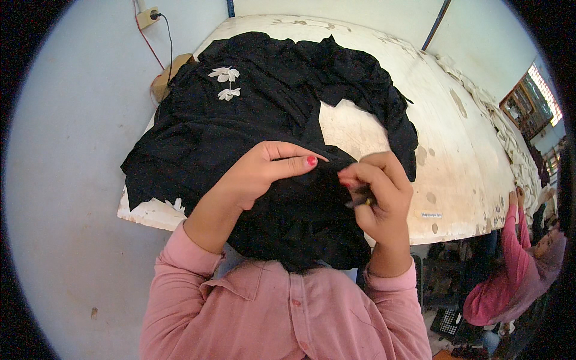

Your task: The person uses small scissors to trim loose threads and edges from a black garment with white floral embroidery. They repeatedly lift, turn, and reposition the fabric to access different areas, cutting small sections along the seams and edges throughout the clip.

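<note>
Stained cream-white desk beside a pale wall; crumpled black cloth garment with white flower patches spread on it, near end past the front edge. Left hand pinches the cloth, thumb against index. Right hand, just beside, curls closed around a small dark object, blurred, kind unclear.

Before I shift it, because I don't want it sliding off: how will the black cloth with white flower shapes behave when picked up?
The black cloth will probably flop, given its soft folds and wrinkles. It might slide toward you, since its near part reaches past the edge of the pale, stained table.
</note>
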Available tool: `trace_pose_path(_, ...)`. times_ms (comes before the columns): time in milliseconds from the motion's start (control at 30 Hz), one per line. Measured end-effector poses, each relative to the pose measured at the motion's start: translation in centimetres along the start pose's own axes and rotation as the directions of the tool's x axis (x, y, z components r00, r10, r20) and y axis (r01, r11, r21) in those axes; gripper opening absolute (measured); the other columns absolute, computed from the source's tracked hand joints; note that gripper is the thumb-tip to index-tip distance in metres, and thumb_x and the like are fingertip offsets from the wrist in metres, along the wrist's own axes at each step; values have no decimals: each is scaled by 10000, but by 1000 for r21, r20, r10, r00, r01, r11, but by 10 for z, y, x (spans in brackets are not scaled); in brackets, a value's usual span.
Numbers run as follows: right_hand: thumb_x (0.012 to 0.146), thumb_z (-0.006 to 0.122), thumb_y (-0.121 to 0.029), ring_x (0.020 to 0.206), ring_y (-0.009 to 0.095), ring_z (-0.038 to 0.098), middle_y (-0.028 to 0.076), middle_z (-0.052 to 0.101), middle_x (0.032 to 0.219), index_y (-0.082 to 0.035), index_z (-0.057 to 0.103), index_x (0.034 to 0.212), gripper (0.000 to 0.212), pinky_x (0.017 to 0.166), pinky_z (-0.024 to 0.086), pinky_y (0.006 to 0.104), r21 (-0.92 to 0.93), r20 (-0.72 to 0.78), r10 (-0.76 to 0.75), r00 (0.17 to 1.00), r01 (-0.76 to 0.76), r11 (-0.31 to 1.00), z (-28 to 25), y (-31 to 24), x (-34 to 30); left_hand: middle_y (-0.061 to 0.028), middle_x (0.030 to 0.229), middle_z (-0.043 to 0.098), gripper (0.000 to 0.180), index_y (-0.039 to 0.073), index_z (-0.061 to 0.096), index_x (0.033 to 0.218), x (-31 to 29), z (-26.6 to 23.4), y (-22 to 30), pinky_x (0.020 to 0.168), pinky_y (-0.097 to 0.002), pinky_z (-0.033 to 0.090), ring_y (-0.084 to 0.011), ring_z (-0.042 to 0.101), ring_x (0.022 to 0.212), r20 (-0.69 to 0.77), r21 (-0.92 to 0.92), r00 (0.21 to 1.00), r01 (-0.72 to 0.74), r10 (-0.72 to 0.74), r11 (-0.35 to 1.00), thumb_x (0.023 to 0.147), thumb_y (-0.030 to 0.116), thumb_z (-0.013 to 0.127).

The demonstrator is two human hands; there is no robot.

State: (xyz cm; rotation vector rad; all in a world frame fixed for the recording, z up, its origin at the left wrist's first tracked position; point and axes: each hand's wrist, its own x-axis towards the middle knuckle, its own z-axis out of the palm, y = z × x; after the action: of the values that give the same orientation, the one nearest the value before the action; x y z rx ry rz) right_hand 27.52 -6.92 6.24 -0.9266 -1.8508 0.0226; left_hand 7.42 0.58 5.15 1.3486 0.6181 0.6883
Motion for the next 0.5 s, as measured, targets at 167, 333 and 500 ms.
trace_pose_path(167,625,722,-108,679,201,568,60,567,747,-49,704,898,279,594,423,272,570,262,-89,961,-79,817,-40,-14,-10,-63,979,681,274,3,665,1086,-3,-5,2,853,-235,446,-107,606,912,-1,-141,999,33,-33,990,885,187,635)
trace_pose_path(333,740,738,-280,741,223,551,100,573,894,-33,636,1149,488,615,397,278,57,-12,248,969,-247,967,-32,-12,2,-86,1038,674,315,-16,640,1133,-10,2,14,892,-241,437,-123,607,961,78,-91,997,36,-29,995,885,177,625)
trace_pose_path(500,792,672,-89,657,179,540,122,630,879,17,608,1176,404,598,427,292,-213,15,-50,999,52,976,-24,6,-1,-102,1071,666,322,-30,622,1159,-14,0,15,908,-243,430,-133,600,997,170,-160,985,45,-17,986,894,149,586)
